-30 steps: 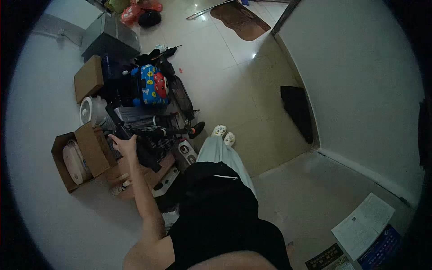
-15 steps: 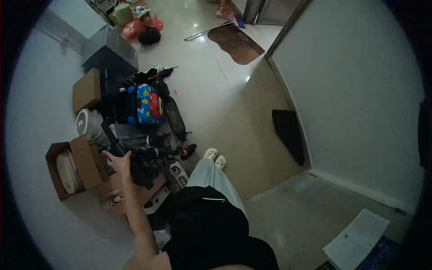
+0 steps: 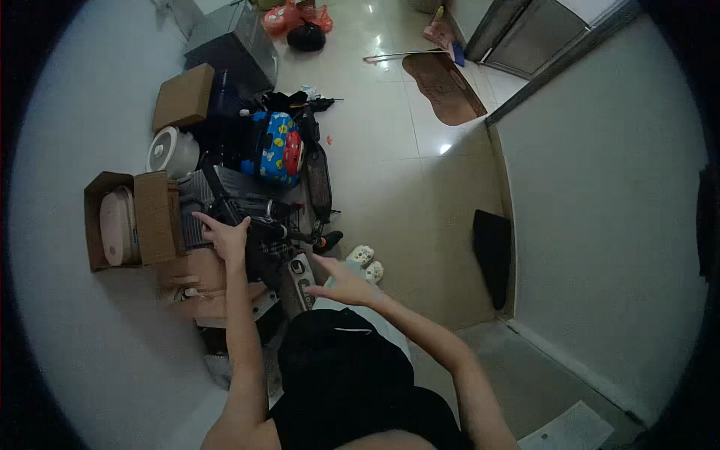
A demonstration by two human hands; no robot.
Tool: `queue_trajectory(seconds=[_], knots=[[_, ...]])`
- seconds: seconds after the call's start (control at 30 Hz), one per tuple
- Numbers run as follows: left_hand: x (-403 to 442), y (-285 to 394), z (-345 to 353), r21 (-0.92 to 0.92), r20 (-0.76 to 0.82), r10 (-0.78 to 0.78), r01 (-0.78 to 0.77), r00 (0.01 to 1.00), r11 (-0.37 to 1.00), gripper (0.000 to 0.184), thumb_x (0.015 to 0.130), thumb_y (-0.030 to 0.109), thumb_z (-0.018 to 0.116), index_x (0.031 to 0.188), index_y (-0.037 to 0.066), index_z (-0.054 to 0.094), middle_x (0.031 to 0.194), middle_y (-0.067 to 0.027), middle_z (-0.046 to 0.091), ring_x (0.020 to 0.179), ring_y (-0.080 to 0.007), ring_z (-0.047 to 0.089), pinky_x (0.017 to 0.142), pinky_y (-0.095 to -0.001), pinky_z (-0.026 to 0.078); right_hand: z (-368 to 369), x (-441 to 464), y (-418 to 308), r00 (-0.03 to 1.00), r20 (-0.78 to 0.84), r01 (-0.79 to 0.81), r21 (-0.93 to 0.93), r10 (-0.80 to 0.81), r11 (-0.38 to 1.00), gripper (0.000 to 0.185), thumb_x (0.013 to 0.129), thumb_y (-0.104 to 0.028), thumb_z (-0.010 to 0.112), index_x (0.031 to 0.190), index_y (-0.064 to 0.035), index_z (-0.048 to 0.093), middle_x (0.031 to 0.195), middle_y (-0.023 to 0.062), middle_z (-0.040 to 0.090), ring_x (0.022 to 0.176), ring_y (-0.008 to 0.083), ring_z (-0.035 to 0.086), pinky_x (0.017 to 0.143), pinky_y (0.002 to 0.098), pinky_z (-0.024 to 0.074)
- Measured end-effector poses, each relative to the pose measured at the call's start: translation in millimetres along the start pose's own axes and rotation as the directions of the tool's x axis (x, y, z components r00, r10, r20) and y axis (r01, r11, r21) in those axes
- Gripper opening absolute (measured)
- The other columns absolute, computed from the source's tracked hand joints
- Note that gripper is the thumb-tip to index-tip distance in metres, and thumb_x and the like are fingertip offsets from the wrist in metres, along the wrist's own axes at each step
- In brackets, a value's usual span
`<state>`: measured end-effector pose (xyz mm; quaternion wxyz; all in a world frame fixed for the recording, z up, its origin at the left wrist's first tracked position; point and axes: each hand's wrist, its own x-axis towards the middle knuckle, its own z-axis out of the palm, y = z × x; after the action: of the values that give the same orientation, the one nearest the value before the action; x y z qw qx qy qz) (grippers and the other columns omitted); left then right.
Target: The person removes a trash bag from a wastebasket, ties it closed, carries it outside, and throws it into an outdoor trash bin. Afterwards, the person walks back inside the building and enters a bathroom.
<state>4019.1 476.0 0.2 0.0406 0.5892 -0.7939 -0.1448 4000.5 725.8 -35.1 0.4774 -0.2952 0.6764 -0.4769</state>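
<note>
A black handlebar (image 3: pixel 262 226), which looks like a scooter's, stands among the stored items on the left. My left hand (image 3: pixel 226 238) is at its near side, thumb and index finger spread apart; whether it touches the bar I cannot tell. My right hand (image 3: pixel 343 285) is held in front of my body with thumb and fingers apart, holding nothing. It is just short of the bar's right end, where a dark grip (image 3: pixel 328 241) shows. Beyond the bar is a blue cartoon-patterned suitcase (image 3: pixel 276 154).
On the left are an open cardboard box (image 3: pixel 155 217), a white rice cooker (image 3: pixel 174 152), a closed carton (image 3: pixel 184 96) and a grey cabinet (image 3: pixel 236 49). A brown mat (image 3: pixel 442 86) and a broom handle (image 3: pixel 397 55) lie ahead. A wall (image 3: pixel 592 202) runs along the right.
My right hand has come into view, reaching forward and left. My left hand stays by the handlebar with its fingers spread. The view has shifted, so the stored items appear farther right.
</note>
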Motion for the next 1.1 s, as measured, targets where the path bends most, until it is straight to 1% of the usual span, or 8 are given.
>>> queue_trajectory(seconds=[0.1, 0.27, 0.4, 0.53, 0.63, 0.8, 0.9, 1.1], knots=[[-1.5, -3.8, 1.5, -0.064, 0.05, -0.093, 0.096, 0.994, 0.993, 0.119, 0.063, 0.033, 0.074, 0.131, 0.009, -0.02, 0.127, -0.0376, 0.011, 0.105, -0.0428, 0.042, 0.081, -0.0451, 0.043, 34.6, 69.5, -26.9, 0.948, 0.314, -0.102, 0.178, 0.042, 0.979, 0.098, 0.065, -0.034, 0.067, 0.133, 0.0018, 0.005, 0.126, 0.0277, 0.031, 0.115, 0.029, 0.038, 0.093, 0.0372, 0.0335], [4.6, -7.8, 6.8, 0.034, -0.022, -0.033, 0.034, 0.999, 0.999, 0.126, 0.061, 0.047, 0.072, 0.127, 0.005, -0.026, 0.127, -0.0364, 0.019, 0.098, -0.0428, 0.047, 0.072, -0.0413, 0.048, 64.3, 99.7, -50.5, 0.888, 0.35, -0.352, 0.104, 0.298, 0.93, 0.083, 0.064, -0.022, 0.062, 0.129, 0.0054, 0.017, 0.113, 0.0276, 0.044, 0.1, 0.0302, 0.05, 0.082, 0.0365, 0.0415], [5.9, -6.4, 1.3, -0.002, 0.026, -0.045, 0.045, 0.999, 0.999, 0.124, 0.062, 0.047, 0.071, 0.128, 0.003, -0.024, 0.128, -0.0356, 0.016, 0.108, -0.0421, 0.04, 0.076, -0.0434, 0.046, 74.1, 111.8, -47.4, 0.939, 0.159, -0.334, 0.217, 0.304, 0.917, 0.062, 0.063, -0.014, 0.057, 0.116, 0.0064, 0.033, 0.087, 0.022, 0.055, 0.071, 0.0281, 0.057, 0.062, 0.0356, 0.0468], [1.9, 0.8, -4.2, -0.075, 0.094, -0.107, 0.114, 0.99, 0.991, 0.12, 0.064, 0.044, 0.07, 0.129, 0.002, -0.021, 0.131, -0.034, 0.011, 0.119, -0.0412, 0.027, 0.085, -0.0463, 0.041, 70.7, 122.4, -27.8, 0.982, -0.189, 0.058, 0.133, -0.032, 0.989, 0.043, 0.064, -0.01, 0.057, 0.101, 0.0053, 0.042, 0.065, 0.0144, 0.054, 0.049, 0.0223, 0.054, 0.045, 0.0317, 0.0443], [-3.2, -0.4, 1.4, -0.144, 0.114, -0.139, 0.155, 0.984, 0.977, 0.116, 0.066, 0.042, 0.069, 0.129, 0.001, -0.019, 0.133, -0.0321, 0.006, 0.124, -0.0399, 0.017, 0.092, -0.0479, 0.035, 30.5, 125.4, -24.0, 0.964, 0.253, -0.165, 0.326, 0.082, 0.931, 0.042, 0.063, -0.006, 0.057, 0.101, 0.0057, 0.043, 0.055, 0.0093, 0.051, 0.038, 0.0161, 0.049, 0.034, 0.0279, 0.0382], [-8.4, -3.7, 13.6, -0.222, -0.026, -0.033, 0.027, 0.999, 0.975, 0.11, 0.069, 0.029, 0.069, 0.13, 0.001, -0.018, 0.129, -0.0368, 0.007, 0.121, -0.0456, 0.015, 0.091, -0.0459, 0.034, 17.9, 125.1, -22.0, 0.96, 0.279, -0.143, 0.407, 0.026, 0.902, 0.042, 0.061, -0.006, 0.058, 0.1, 0.0052, 0.044, 0.053, 0.0077, 0.05, 0.034, 0.0146, 0.047, 0.032, 0.0268, 0.0363], [-12.5, -4.2, 10.5, -0.251, -0.025, -0.039, 0.031, 0.999, 0.967, 0.109, 0.069, 0.027, 0.069, 0.13, 0.001, -0.018, 0.13, -0.035, 0.004, 0.122, -0.0447, 0.01, 0.093, -0.0465, 0.032, 8.9, 123.4, -30.0, 0.941, 0.338, -0.143, 0.384, 0.005, 0.912, 0.08, 0.061, -0.008, 0.056, 0.127, 0.0135, 0.016, 0.047, 0.0093, 0.049, 0.038, 0.0158, 0.047, 0.035, 0.0267, 0.0369], [-25.7, -6.3, 11.4, -0.221, -0.079, 0.113, -0.128, 0.99, 0.967, 0.107, 0.068, 0.022, 0.069, 0.132, 0.003, -0.014, 0.132, -0.0318, 0.003, 0.122, -0.0411, 0.013, 0.095, -0.0479, 0.027, 26.7, 95.8, -17.6, 0.953, 0.301, -0.189, 0.477, 0.043, 0.859, 0.066, 0.062, -0.008, 0.056, 0.119, 0.0083, 0.027, 0.053, 0.0087, 0.05, 0.036, 0.0144, 0.046, 0.033, 0.0264, 0.0372]])
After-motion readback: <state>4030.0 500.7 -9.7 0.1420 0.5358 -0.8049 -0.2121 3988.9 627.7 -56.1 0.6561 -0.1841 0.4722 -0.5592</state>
